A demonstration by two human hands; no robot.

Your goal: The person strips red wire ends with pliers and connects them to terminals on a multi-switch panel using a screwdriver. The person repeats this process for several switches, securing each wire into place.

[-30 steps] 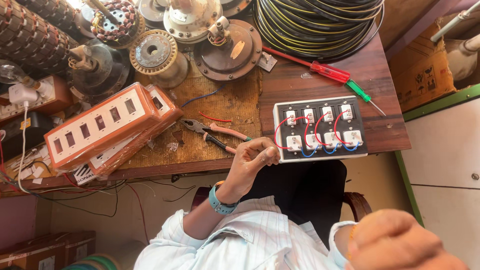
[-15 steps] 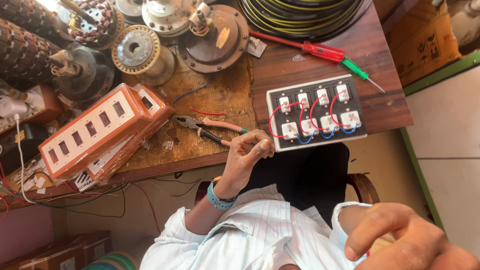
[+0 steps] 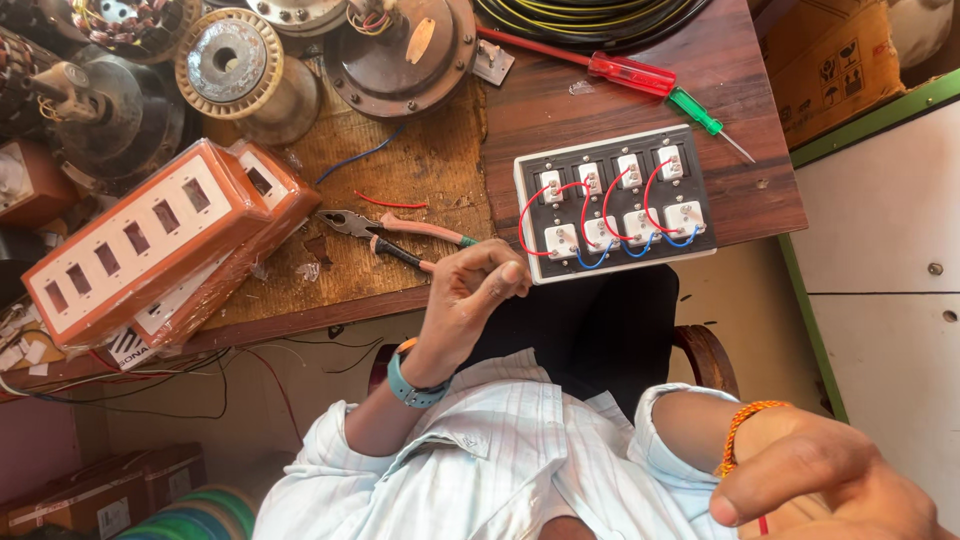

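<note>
Left hand (image 3: 478, 295): centre of frame, at the bench's near edge; grip curled narrow, thumb on fingertips, holding nothing I can make out.
Right hand (image 3: 830, 480): lower right corner, close to the camera; grip loosely curled, contents cannot be told.
Switch board (image 3: 615, 205): right of centre on the bench (image 3: 740, 70), back up, red and blue wires looped between switches, just beside the left hand.
Pliers (image 3: 390, 235): left of that hand, on the mat.
Screwdriver (image 3: 620, 70): upper right.
Orange boxes (image 3: 150, 240): left.
</note>
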